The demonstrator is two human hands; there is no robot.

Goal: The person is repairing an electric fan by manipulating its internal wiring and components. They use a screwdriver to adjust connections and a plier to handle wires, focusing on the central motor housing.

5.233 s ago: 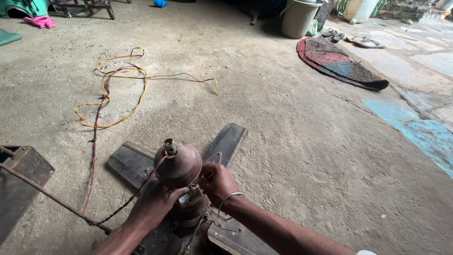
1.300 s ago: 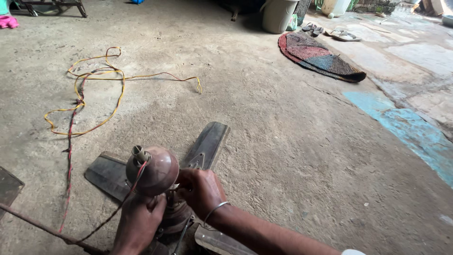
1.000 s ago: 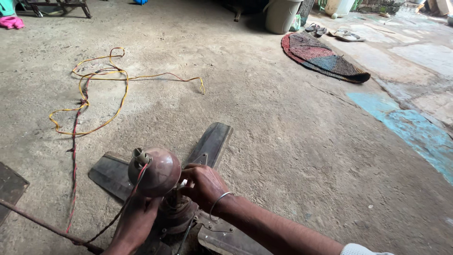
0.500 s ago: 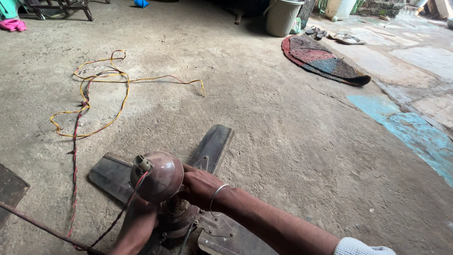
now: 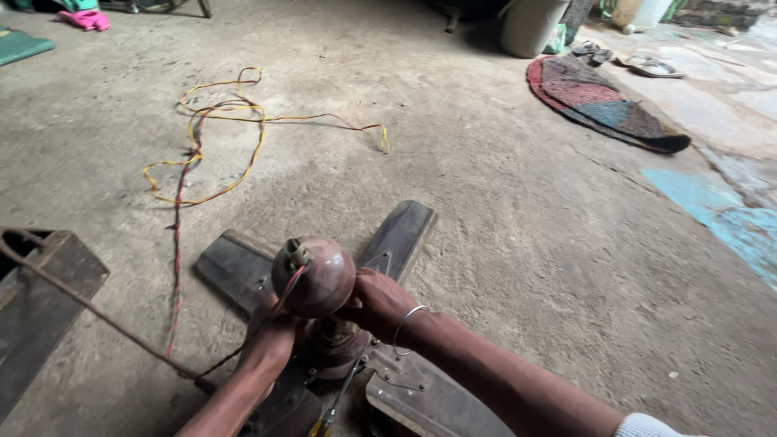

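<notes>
your right hand has its fingers wrapped on the ceiling fan's brown canopy cup; your left hand grips the motor housing below. likely freeing the cup; next, steady twisting.

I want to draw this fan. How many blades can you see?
3. One blade points away from the hands, one points left, and one lies under the right forearm. More may be hidden.

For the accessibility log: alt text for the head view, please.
Both hands grip an old ceiling fan lying on a concrete floor: the left hand under its brown domed cap, the right hand beside it. Yellow and red wires lie coiled beyond the dark blades.
</notes>
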